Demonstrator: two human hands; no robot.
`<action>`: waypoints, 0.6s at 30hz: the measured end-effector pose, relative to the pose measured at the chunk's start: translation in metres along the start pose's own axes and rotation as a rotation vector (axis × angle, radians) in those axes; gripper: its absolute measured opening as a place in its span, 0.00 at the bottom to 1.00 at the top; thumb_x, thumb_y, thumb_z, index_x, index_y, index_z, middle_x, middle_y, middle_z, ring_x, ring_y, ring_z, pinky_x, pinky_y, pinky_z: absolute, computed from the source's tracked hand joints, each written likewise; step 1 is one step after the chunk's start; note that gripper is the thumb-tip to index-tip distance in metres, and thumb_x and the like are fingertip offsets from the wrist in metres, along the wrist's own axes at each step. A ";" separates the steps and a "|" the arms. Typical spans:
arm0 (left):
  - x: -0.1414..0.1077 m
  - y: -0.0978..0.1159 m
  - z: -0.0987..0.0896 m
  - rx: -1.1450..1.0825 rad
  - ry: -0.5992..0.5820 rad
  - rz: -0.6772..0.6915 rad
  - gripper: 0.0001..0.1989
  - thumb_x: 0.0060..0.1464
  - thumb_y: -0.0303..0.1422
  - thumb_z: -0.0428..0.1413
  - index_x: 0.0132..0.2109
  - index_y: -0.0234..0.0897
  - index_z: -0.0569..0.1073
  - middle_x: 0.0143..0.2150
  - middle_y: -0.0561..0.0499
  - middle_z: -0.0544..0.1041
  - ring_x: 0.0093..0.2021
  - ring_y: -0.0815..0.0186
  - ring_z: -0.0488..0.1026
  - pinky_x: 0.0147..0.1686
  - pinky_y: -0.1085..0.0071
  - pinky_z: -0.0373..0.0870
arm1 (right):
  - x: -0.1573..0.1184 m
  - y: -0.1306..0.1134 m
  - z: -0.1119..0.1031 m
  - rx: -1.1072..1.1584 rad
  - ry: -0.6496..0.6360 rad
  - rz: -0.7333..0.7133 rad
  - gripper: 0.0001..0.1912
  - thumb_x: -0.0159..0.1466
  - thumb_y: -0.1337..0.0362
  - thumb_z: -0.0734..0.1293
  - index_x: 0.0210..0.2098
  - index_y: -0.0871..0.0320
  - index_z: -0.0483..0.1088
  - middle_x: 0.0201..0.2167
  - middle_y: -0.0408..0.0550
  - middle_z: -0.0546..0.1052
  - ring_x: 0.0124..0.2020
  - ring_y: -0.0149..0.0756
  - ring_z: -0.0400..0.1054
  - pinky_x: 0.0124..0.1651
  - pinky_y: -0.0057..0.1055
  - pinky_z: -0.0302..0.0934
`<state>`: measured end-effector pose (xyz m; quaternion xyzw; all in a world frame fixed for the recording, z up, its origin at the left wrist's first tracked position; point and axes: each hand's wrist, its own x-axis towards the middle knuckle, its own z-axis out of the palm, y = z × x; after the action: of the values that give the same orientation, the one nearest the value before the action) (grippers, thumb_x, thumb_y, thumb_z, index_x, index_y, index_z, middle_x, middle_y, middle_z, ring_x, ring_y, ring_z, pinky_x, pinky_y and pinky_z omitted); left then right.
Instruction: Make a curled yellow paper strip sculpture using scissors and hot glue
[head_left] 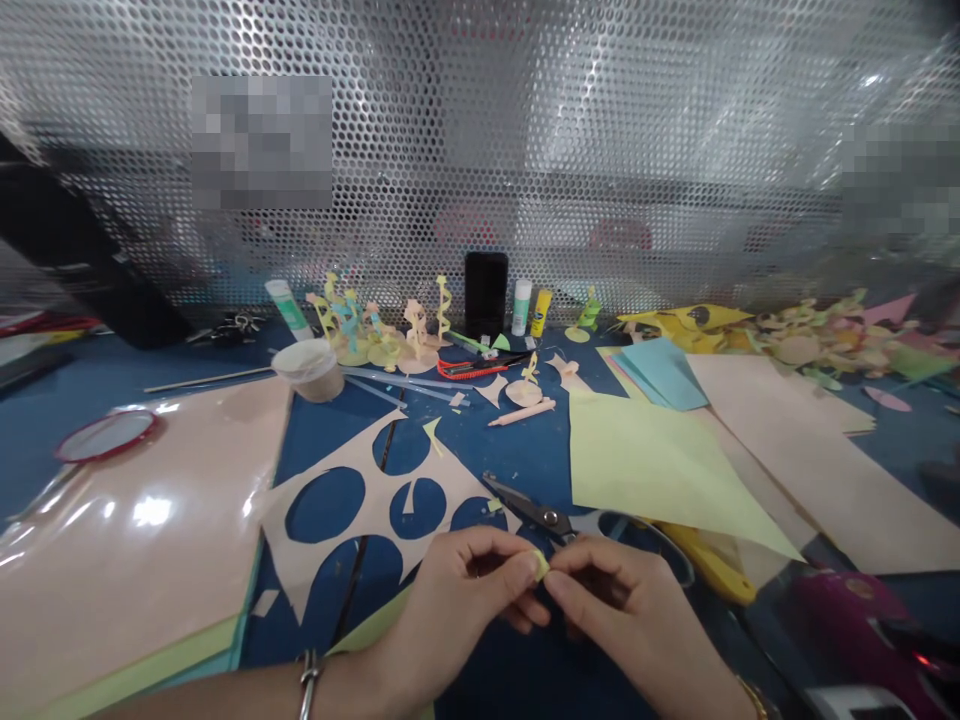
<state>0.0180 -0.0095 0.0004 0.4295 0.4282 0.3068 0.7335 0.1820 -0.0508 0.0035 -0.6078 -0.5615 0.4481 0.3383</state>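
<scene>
Just above the table's front part, my left hand (465, 590) pinches a small pale-yellow paper piece (541, 566) between thumb and forefinger. The fingertips of my right hand (634, 605) close on the other end of this piece, so the two hands nearly meet. Right behind the hands lie scissors (551, 518) with dark blades, partly covered by my right hand. To the left spreads a pale pink sheet (381, 490) with round holes cut out. My fingers hide most of the held paper's shape.
Curled paper figures (416, 325) stand at the back, beside glue sticks (522, 307) and a phone (486, 293). A white tub (309, 368) is at the left. Yellow-green paper (652, 450) and a yellow cutter (709, 565) lie right. A perforated metal panel (405, 150) closes off the back.
</scene>
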 end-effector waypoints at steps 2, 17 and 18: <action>0.000 -0.001 0.000 -0.010 -0.007 0.006 0.08 0.48 0.34 0.63 0.29 0.31 0.78 0.20 0.52 0.76 0.22 0.70 0.75 0.23 0.78 0.72 | 0.000 -0.001 -0.001 -0.004 0.008 -0.022 0.14 0.60 0.55 0.65 0.28 0.58 0.75 0.24 0.46 0.74 0.23 0.32 0.67 0.26 0.28 0.61; -0.002 -0.003 0.000 -0.031 0.007 0.033 0.08 0.51 0.34 0.62 0.31 0.32 0.78 0.24 0.51 0.78 0.23 0.70 0.76 0.25 0.77 0.73 | -0.001 -0.002 -0.003 0.005 0.009 -0.060 0.13 0.61 0.57 0.65 0.27 0.58 0.74 0.23 0.45 0.74 0.22 0.32 0.67 0.26 0.27 0.62; -0.003 -0.002 0.001 -0.022 0.005 0.035 0.08 0.51 0.34 0.62 0.31 0.32 0.78 0.23 0.51 0.78 0.23 0.70 0.76 0.25 0.77 0.73 | -0.001 -0.003 -0.003 -0.031 0.027 -0.083 0.13 0.61 0.58 0.65 0.26 0.58 0.74 0.23 0.46 0.74 0.23 0.32 0.67 0.26 0.27 0.62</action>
<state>0.0174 -0.0132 -0.0005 0.4281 0.4189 0.3254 0.7317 0.1839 -0.0510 0.0073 -0.5952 -0.5886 0.4165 0.3547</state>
